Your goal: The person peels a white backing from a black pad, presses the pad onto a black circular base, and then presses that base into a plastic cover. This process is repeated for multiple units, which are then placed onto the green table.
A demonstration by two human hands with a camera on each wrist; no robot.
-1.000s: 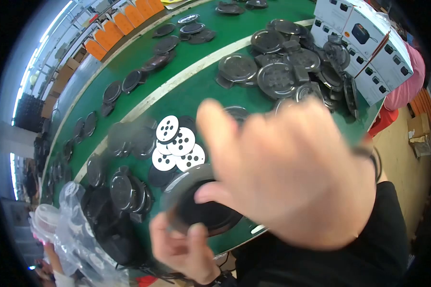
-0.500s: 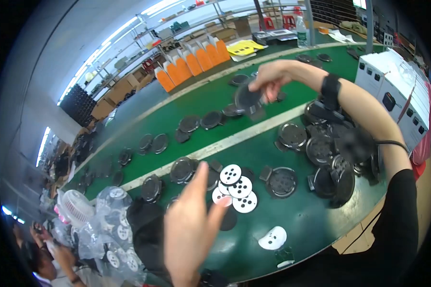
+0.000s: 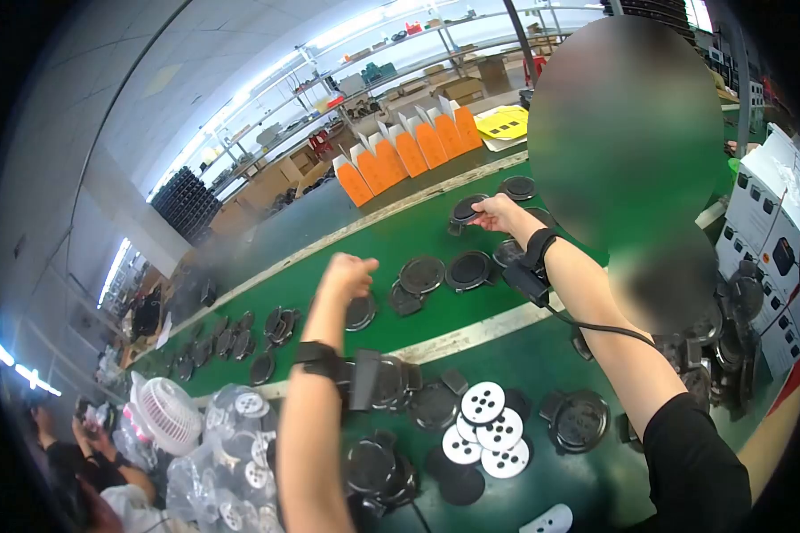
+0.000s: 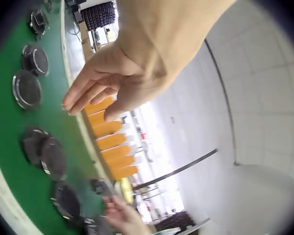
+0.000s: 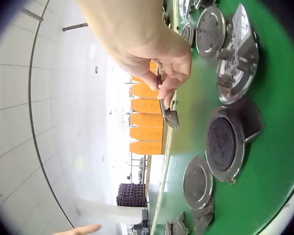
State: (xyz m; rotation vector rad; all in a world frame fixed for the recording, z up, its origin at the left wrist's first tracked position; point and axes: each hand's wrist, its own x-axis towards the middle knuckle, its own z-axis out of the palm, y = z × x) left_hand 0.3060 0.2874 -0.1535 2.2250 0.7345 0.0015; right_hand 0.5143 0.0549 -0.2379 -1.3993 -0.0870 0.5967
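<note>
Out over the far green lane, my right hand (image 3: 500,213) pinches the edge of a dark round lid-like part (image 3: 467,210). In the right wrist view the part (image 5: 170,117) is seen nearly edge-on between thumb and fingers. My left hand (image 3: 351,274) hovers over the same lane, left of the right hand. Its fingers (image 4: 83,93) are loosely bent around nothing in the left wrist view. Below it lie similar dark round parts (image 3: 421,275), with another (image 3: 468,270) beside them. White discs with black holes (image 3: 505,430) are piled on the near lane.
A pale strip (image 3: 471,336) divides the green table. More dark parts (image 3: 578,421) lie on the near side. White printed boxes (image 3: 764,240) stand at right, orange cartons (image 3: 409,153) behind the table. Plastic bags (image 3: 231,462) and a white fan (image 3: 167,413) are at left.
Both hands were on a dark round part close to me. The left released it; the right carried a dark part to the far lane. The left hand then reached forward, and the view rose.
</note>
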